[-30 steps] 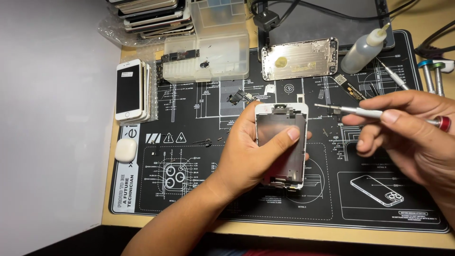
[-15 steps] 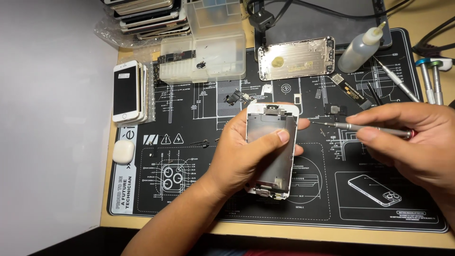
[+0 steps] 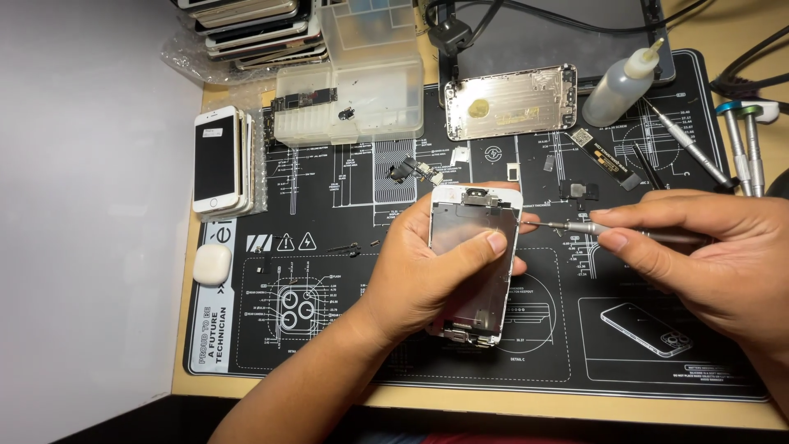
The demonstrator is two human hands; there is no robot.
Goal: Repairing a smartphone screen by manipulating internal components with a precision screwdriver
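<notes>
My left hand grips a white phone screen assembly, back side up, with the thumb lying across its metal shield plate. My right hand holds a slim grey screwdriver almost level. Its tip touches the right edge of the assembly near the top. Both hands hover over a black printed repair mat.
A bare silver phone housing, a clear parts box and a squeeze bottle lie at the back. A stack of phones sits left, above a small white case. More screwdrivers, flex cables and small parts lie on the mat.
The screwdriver has dropped from above the assembly to its right edge near the top. My left hand has kept the assembly in about the same place.
</notes>
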